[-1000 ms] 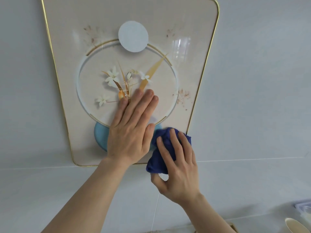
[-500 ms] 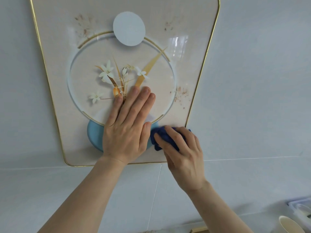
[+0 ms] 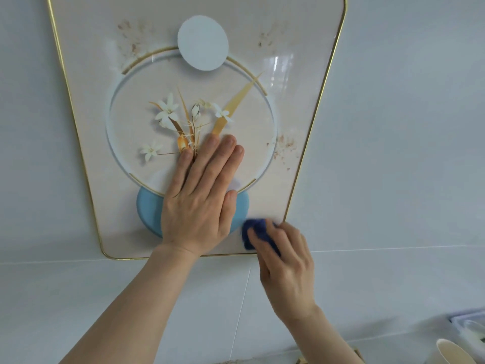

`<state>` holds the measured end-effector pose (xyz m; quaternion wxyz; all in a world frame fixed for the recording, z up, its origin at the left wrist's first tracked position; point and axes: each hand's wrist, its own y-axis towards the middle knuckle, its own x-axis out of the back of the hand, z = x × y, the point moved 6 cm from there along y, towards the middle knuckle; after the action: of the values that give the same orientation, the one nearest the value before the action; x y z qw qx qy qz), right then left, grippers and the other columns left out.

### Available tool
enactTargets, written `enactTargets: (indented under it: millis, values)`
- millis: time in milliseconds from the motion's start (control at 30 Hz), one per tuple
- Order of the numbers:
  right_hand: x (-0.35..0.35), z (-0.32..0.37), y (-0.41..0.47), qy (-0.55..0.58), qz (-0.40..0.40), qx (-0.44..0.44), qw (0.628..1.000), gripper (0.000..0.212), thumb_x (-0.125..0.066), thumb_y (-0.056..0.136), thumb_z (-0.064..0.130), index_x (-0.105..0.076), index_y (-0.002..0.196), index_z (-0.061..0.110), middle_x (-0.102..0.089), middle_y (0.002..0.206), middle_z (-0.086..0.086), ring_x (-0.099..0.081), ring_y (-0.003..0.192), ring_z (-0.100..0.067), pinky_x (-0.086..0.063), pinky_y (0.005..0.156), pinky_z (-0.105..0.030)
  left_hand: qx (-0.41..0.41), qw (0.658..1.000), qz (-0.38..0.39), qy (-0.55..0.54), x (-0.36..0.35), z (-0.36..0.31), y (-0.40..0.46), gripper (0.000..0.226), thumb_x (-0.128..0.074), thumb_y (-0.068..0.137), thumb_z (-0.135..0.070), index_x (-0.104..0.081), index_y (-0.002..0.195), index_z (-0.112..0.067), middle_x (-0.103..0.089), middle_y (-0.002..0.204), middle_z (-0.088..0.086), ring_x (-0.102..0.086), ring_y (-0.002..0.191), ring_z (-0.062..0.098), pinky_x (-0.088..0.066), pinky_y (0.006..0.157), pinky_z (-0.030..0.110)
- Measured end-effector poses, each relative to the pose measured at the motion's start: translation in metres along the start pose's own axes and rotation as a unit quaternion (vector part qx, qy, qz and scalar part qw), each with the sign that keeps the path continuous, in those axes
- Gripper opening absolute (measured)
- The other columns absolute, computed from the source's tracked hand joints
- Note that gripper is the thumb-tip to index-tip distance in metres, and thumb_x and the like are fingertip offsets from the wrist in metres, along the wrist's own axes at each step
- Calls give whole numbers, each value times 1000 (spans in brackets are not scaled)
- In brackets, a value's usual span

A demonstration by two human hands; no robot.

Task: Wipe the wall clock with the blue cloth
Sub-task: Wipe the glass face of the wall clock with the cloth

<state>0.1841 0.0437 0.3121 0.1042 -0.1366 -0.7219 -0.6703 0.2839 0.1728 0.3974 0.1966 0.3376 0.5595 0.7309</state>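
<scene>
The wall clock (image 3: 86, 106) hangs on the white tiled wall: a beige panel with a thin gold rim, a round glass face with white flowers and gold hands. Brown smudges mark its upper corners and its right side. My left hand (image 3: 199, 195) lies flat on the lower part of the face, fingers together, holding nothing. My right hand (image 3: 286, 269) presses the bunched blue cloth (image 3: 253, 231) against the clock's lower right corner, just right of the light-blue disc (image 3: 148, 214). Most of the cloth is hidden under my fingers.
White wall tiles (image 3: 393, 153) surround the clock. At the bottom right corner of the view stand a cream cup (image 3: 454, 352) and a clear plastic container (image 3: 469, 323). A gold-coloured edge (image 3: 301, 359) shows at the bottom.
My right hand has slid the cloth down and to the right along the clock's lower edge, and the cloth has become more bunched under my fingers. My left hand has stayed flat on the face.
</scene>
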Motion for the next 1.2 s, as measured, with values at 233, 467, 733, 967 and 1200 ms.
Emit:
enactTargets:
  millis: [233,467,733,967,1200]
  values:
    - [14,-7,-22,83,98,-84,988,34,-61,89,3,-77,113,21,-72,112,5,-63,93,-24,-55,72,-31,5,999,32,-27,6,0,1,60,-39,103,-26,-28,161,-12,-24,170,3,-17,159,23,-7,131,44]
    - [68,-21,120,90,-101,-107,985,26,-74,93,2,-78,116,14,-71,119,-8,-58,103,-29,-49,88,-28,17,998,56,-22,13,-2,3,66,-50,102,-31,-26,161,-12,-24,170,4,-18,159,23,-19,129,50]
    - [38,-24,125,57,-57,7,997,24,-71,96,3,-77,117,12,-71,125,-11,-58,107,-35,-54,87,-48,23,998,65,-13,8,0,2,71,-55,101,-35,-25,162,-14,-21,171,1,-15,160,21,-9,131,44]
    - [38,-33,113,6,-14,87,996,39,-66,87,-11,-78,115,13,-74,119,-10,-61,100,-36,-56,83,-47,23,997,67,-20,7,1,2,72,-54,101,-36,-22,162,-15,-18,172,0,-12,160,19,-7,131,43]
    - [56,-41,163,32,-108,-20,993,27,-68,93,-6,-79,113,10,-73,117,-10,-58,104,-34,-51,86,-32,23,998,53,-5,7,0,2,72,-54,100,-36,-23,162,-16,-20,171,0,-14,160,19,-8,131,43]
